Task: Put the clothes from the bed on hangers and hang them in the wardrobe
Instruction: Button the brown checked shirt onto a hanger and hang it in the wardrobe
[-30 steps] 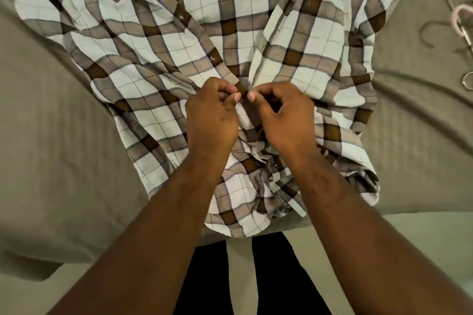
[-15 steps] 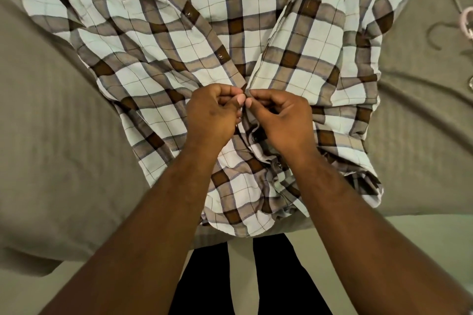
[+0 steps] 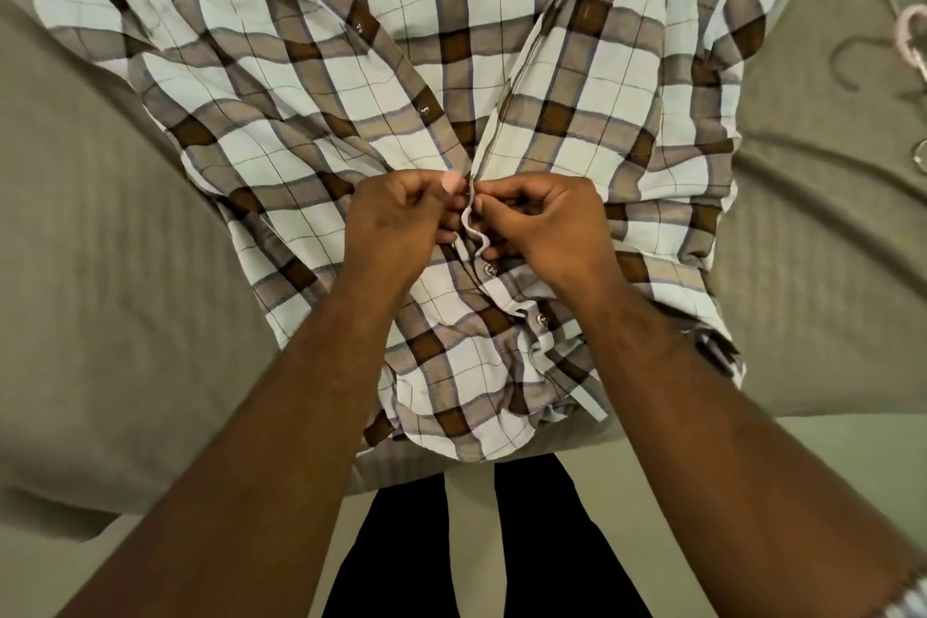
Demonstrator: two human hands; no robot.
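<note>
A white and brown plaid shirt lies spread on the bed, its hem hanging over the near edge. My left hand pinches the left front edge of the shirt at the middle. My right hand pinches the right front edge against it, right beside the left hand. The two front edges meet between my fingertips. Below my hands the shirt front is closed, with two metal snaps showing. Above them it lies open in a V, and more snaps line its left edge.
The bed is covered in a beige quilt. Several hangers, metal and one pink, lie on the quilt at the far right edge. Pale floor and my dark trouser legs show below the bed's near edge.
Both hands stay pressed together on the shirt front. They have shifted slightly and the right front edge now stands up as a wavy strip between my fingers.
</note>
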